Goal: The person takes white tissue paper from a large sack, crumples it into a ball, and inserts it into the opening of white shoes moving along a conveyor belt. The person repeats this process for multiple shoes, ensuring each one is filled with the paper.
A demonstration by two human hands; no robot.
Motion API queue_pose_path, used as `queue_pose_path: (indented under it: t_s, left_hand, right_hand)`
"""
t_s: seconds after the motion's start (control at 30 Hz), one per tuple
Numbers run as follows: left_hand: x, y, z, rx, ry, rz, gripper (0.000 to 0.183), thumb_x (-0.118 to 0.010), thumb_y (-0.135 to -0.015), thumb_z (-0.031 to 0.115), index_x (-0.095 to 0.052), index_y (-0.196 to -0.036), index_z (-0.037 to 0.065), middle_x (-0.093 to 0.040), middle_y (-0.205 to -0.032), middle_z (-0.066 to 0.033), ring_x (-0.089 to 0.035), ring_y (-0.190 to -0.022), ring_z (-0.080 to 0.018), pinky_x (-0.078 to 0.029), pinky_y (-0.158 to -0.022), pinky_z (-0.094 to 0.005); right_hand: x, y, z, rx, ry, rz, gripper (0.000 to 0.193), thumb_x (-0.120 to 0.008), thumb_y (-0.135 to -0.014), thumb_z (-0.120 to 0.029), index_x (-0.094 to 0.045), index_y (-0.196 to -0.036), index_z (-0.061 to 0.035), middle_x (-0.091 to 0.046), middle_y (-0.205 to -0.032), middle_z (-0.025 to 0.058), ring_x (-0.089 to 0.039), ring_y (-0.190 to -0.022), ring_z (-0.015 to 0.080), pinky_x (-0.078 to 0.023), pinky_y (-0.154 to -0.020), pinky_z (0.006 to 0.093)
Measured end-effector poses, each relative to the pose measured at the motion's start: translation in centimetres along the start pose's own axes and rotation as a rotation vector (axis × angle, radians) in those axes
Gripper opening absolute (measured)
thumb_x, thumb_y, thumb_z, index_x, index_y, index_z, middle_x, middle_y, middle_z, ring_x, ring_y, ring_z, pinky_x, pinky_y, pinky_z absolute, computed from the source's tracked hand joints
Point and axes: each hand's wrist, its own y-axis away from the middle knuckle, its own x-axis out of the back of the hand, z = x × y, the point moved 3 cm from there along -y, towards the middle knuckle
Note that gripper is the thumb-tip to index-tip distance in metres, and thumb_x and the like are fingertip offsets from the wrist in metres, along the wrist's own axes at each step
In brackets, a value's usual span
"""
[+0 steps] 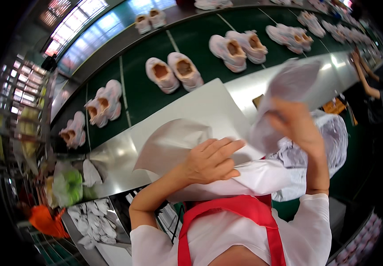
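Note:
My left hand lies over thin white paper sheets, its fingers loosely bent and apart, the index finger stretched to the right. Blurred by motion, my right hand is raised to the right with its fingers closed on a crumpled piece of white tissue paper. That paper fans out above and below the hand. Below both hands, more white paper spreads across the front of my red apron. Under the sheets, a flat white board rests on the metal ledge.
Pairs of pale pink sneakers stand on a green conveyor beyond the metal ledge. A plastic bag of white paper is at the right. Crumpled white pieces fill a lower-left tray. Another person works at far right.

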Motion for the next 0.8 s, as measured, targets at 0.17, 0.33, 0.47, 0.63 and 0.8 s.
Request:
queue_pose_path:
  t_s: [0.17, 0.33, 0.47, 0.63, 0.8]
  left_hand:
    - [4.6, 0.7, -1.5, 0.202, -0.163, 0.149, 0.028, -0.058, -0.085, 0.023, -0.046, -0.066, 0.006, -0.061, -0.089, -0.0132, -0.062, -0.079, -0.0252, -0.044, -0.099, -0.0424]
    - [8.7, 3.2, -2.9, 0.485, -0.172, 0.235, 0.012, -0.063, -0.077, 0.004, -0.056, -0.085, -0.001, -0.06, -0.078, -0.0121, -0.054, -0.06, -0.0279, -0.044, -0.055, -0.0367]
    - [11.2, 4.6, -4.2, 0.646, -0.487, 0.237, 0.022, -0.066, -0.079, 0.007, -0.06, -0.098, 0.0, -0.058, -0.077, -0.011, -0.052, -0.059, -0.0253, -0.043, -0.055, -0.0329]
    - [11.1, 3.0, -2.5, 0.616, -0.08, 0.414, 0.027, -0.068, -0.078, 0.01, -0.06, -0.102, 0.0, -0.053, -0.078, -0.0107, -0.052, -0.064, -0.0217, -0.043, -0.057, -0.0282]
    - [9.4, 4.4, -2.4, 0.781, 1.105, 0.697, 0.072, -0.071, -0.08, 0.03, -0.033, -0.132, -0.001, -0.049, -0.077, -0.0005, -0.047, -0.069, -0.0053, -0.038, -0.061, -0.0189]
  right_hand:
    - [-5.7, -4.8, -8.6, 0.328, -0.014, -0.607, 0.026, -0.06, -0.079, -0.015, -0.061, -0.104, -0.0062, -0.061, -0.071, 0.0183, -0.061, -0.067, 0.034, -0.049, -0.065, 0.0403]
    - [-4.1, -8.1, -9.5, 0.151, -0.442, -0.352, 0.032, -0.066, -0.078, -0.01, -0.06, -0.108, -0.0011, -0.066, -0.095, 0.0121, -0.062, -0.087, 0.0213, -0.047, -0.081, 0.0303]
    - [-0.5, -4.7, -12.9, 0.318, -0.239, 0.206, 0.067, -0.07, -0.075, -0.014, -0.042, -0.134, -0.0016, -0.048, -0.133, 0.0177, -0.05, -0.119, 0.0304, -0.038, -0.098, 0.0364]
    - [-7.6, -3.1, -14.9, 0.424, 0.039, 0.065, 0.099, -0.076, -0.064, -0.05, -0.032, -0.141, -0.0058, -0.025, -0.146, 0.0233, -0.021, -0.138, 0.0382, -0.013, -0.11, 0.0523]
    - [-13.9, -5.6, -12.2, 0.28, -0.772, -0.334, 0.11, -0.083, -0.06, -0.039, -0.022, -0.145, -0.0063, -0.027, -0.146, 0.0181, -0.027, -0.135, 0.0349, -0.023, -0.109, 0.0427]
